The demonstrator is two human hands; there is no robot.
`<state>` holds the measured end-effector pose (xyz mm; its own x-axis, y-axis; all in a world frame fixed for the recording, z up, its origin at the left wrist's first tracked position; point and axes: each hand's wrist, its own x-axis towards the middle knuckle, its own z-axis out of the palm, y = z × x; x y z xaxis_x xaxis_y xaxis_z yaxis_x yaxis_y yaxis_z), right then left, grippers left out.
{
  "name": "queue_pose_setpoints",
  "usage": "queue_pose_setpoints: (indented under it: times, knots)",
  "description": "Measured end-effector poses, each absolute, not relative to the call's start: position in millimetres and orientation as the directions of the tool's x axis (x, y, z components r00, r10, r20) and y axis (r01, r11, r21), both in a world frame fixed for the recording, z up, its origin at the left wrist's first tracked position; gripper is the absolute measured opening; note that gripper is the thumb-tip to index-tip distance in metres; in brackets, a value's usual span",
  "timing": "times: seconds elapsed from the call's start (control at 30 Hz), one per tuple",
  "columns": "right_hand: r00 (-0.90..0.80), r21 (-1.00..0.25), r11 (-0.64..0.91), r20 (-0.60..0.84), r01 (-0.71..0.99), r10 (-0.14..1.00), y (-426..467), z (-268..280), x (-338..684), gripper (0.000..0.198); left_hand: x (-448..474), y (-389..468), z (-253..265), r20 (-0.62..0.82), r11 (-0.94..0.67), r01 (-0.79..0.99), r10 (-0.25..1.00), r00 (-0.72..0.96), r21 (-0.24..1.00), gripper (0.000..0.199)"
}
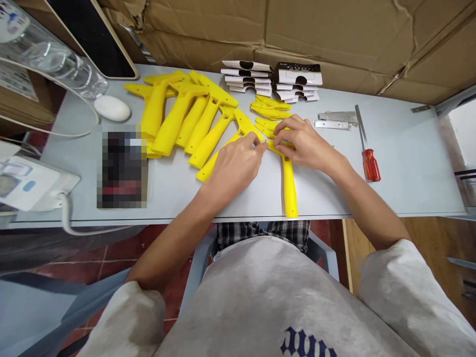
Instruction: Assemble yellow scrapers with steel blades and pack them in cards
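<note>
On table [409,163], yellow handle [289,188], illegible card print [299,68]

Yellow handle [290,191] lies just right of the frame's centre

You have this smooth, bright-yellow handle lying with its long grip running down the frame, widening slightly to a blunt end with a small dark hole. Its crosswise head is uppermost, near the middle of the frame; you cover the head's right part, so its full outline cannot be told.
</note>
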<state>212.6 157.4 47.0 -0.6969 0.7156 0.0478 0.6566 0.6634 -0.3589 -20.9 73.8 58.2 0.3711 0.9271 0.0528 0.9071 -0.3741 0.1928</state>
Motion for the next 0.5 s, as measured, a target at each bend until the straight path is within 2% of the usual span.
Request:
queue_pose_setpoints:
  times: [0.17,0.5]
  knots:
    - [-0.673,-0.369,0.657,0.106,0.657,0.732,152.3,54.9,231.7,0.042,-21.0,72.8,55.7,0.086,-0.387,0.893,0.922,0.377,0.232,0.044]
    - [-0.670,-0.362,0.655,0.103,0.663,0.735,139.4,54.1,251.0,0.039,-16.0,71.2,52.1,0.078,-0.397,0.883,0.917,0.390,0.249,0.047]
